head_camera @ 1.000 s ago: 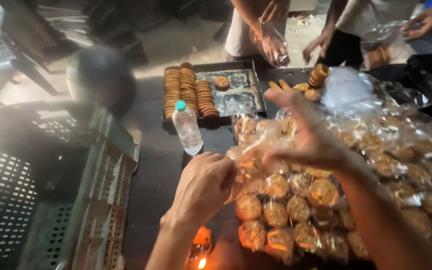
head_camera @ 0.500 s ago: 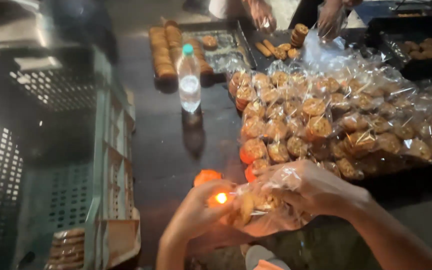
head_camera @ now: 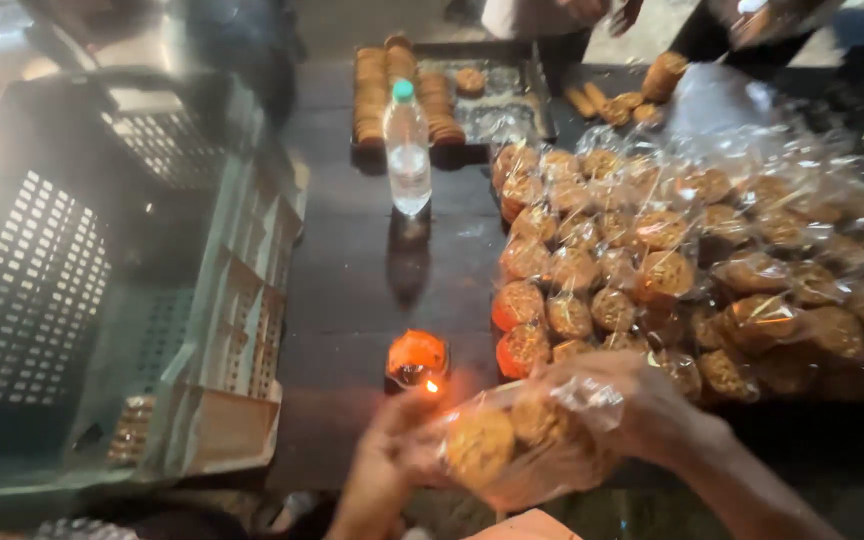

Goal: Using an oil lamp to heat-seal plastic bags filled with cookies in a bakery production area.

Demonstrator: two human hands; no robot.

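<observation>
- Both hands, left hand [head_camera: 377, 465] and right hand [head_camera: 642, 410], pinch a clear bag of cookies [head_camera: 512, 445] just beside a small flame [head_camera: 432, 386] (bag mouth apparently being heat-sealed).
- Next move likely demands a steady grip near the flame; packed bags [head_camera: 672, 260] crowd the dark counter [head_camera: 372, 270].

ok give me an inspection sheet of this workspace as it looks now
surface: dark table, bare strip down the middle.
job's things: clear bag of round biscuits held in both hands beside a small lit flame and its orange holder.
clutter: heap of bagged biscuits on the right; water bottle upright; metal tray with stacked biscuits at the far end.
grip: left hand and right hand both closed on the bag.
cables: nothing seen.
surroundings: perforated plastic crate on the left, a biscuit stack inside; other people's hands at the far edge.
</observation>
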